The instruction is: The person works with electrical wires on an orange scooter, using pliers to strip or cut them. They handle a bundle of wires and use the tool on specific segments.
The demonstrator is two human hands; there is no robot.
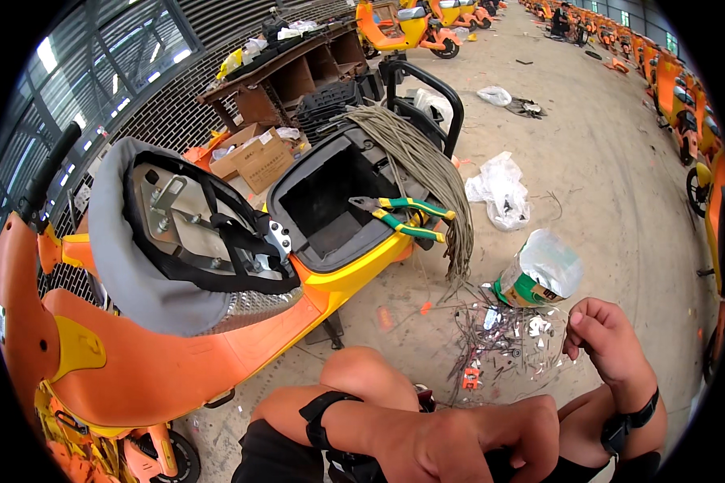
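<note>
My right hand (604, 334) is raised at the right, thumb and fingers pinched together; anything between them is too small to name. Low in front of me my left hand (491, 439) reaches across to the right with its fingers curled down, and what lies under them is hidden. Cut wire scraps (495, 346) litter the floor beyond my hands, beside a green and white bucket (540, 270). Combination pliers (403, 216) with green and yellow handles rest across the rim of a scooter's black storage box (330, 197). A bundle of grey-green cables (415, 153) hangs over the scooter's tail.
The orange and yellow scooter (177, 362) fills the left side, its grey seat (141, 249) tipped up. Behind it are a cardboard box (262, 161) and a brown desk (290, 72). White plastic bags (501, 191) lie on the floor. Parked scooters (673, 97) line the right.
</note>
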